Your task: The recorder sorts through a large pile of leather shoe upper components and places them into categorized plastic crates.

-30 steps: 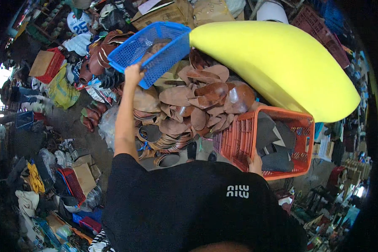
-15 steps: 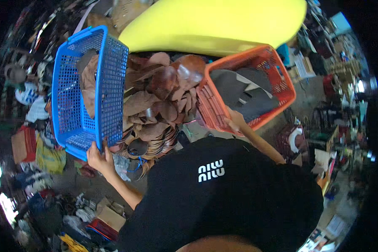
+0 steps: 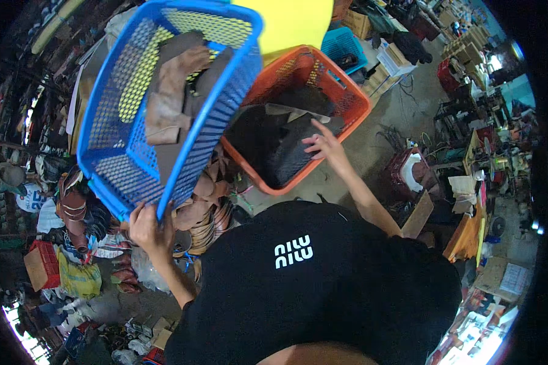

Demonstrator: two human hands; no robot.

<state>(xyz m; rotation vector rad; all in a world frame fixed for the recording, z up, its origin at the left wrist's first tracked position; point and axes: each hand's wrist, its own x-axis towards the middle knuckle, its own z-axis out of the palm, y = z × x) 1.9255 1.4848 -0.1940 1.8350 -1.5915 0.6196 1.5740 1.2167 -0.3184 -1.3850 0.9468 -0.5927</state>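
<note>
My left hand (image 3: pixel 152 231) is closed on the near rim of a blue plastic basket (image 3: pixel 225 109), which is tilted. Brown and dark grey flat pieces, leather-like, lie inside it, among them a brown piece (image 3: pixel 169 115). To its right stands an orange plastic basket (image 3: pixel 248 170), partly overlapped by the blue one. Dark flat pieces (image 3: pixel 298 152) fill its bottom, with a paler strip on top. Over these pieces hovers my right hand (image 3: pixel 329 148), open with fingers apart and nothing in it. Whether its fingertips touch the pieces, I cannot tell.
Under and beside the baskets lies a heap of brown cut pieces (image 3: pixel 204 194). A large yellow surface (image 3: pixel 292 27) rises behind. Beyond the orange basket sits a teal basket (image 3: pixel 345 48). A red crate (image 3: pixel 47 258) and yellow sack (image 3: pixel 79 277) stand at left.
The blue basket has moved right and now overlaps the orange one, still in my left hand. My right hand has let go of the orange basket's rim and moved over its contents.
</note>
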